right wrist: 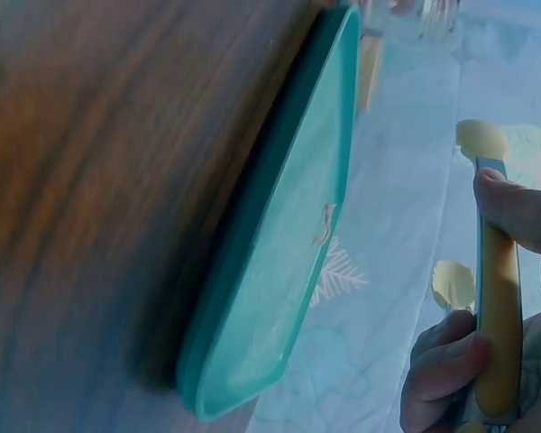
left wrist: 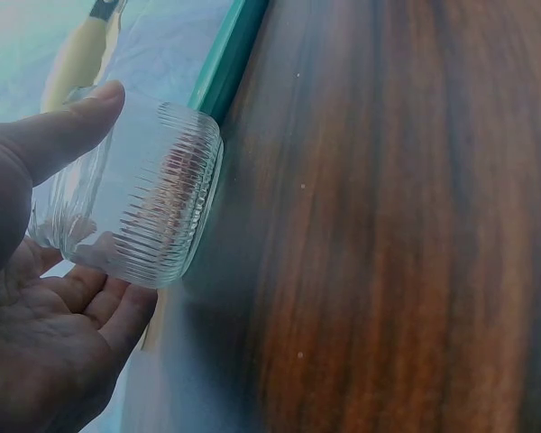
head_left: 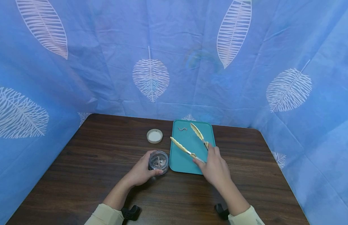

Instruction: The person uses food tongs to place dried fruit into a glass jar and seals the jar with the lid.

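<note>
Beside the teal rectangular tray (head_left: 185,164), left hand (head_left: 141,170) is gripping a clear ribbed round jar (head_left: 165,160); right hand (head_left: 217,168) is holding spread yellow-tipped metal tongs (head_left: 180,145) over tray; thin wavy strip (head_left: 182,129) lying toward its far end.

A clear round jar (left wrist: 158,203) looks like glossy ribbed glass, a teal rectangular tray (head_left: 185,165) smooth plastic, long cream-tipped tongs (head_left: 188,152) metal and plastic, a brown tabletop (head_left: 92,162) wood-grained, blue leaf-print drapes (head_left: 190,81) creased cloth.

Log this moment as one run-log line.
left grip: holds open clear jar; right grip: holds spread tongs over teal tray; round lid: on table; curved strand: on tray
</note>
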The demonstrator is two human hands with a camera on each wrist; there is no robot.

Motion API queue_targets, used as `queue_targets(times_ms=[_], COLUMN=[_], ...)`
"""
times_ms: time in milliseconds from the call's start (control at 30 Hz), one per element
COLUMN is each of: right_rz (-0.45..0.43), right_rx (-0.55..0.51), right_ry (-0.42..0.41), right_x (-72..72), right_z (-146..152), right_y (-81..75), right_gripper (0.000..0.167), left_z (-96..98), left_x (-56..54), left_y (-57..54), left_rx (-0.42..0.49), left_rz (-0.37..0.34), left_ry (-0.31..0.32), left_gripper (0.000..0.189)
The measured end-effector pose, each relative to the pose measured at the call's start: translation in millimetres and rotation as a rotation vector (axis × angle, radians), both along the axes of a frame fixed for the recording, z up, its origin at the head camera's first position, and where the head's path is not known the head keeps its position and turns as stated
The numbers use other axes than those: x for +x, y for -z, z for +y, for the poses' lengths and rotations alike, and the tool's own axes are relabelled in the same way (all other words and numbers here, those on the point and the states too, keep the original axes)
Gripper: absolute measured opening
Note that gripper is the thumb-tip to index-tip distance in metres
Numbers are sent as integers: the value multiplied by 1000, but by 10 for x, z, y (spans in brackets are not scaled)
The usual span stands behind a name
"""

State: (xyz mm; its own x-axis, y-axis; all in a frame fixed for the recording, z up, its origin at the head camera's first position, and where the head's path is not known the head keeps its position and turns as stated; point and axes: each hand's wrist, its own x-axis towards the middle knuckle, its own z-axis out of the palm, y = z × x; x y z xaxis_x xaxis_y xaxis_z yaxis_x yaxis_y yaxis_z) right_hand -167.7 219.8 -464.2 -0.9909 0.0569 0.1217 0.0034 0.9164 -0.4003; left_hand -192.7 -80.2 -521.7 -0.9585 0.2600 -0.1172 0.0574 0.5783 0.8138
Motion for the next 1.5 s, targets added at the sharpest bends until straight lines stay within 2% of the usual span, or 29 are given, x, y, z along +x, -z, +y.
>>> queue_targets(times_ms=[400,733,1100,1500], right_rz=[-71,-125,-167,-209], right_rx=[101,150,178,194], right_ry=[-4,6,-2,11], right_x=[-383,-621,-805,-926], right_z=[41,53,34,52], right_y=[182,170,222,270], right_gripper=[95,87,79,73], left_z=[-6,-24,-26,-40], left_x=[1,5,9,-9], left_y=[-10,8,-6,23], left_rx=[21,44,40,50], left_rz=[-6,-4,-6,-10], left_ry=[0,14,14,14], left_gripper=[88,89,89,88])
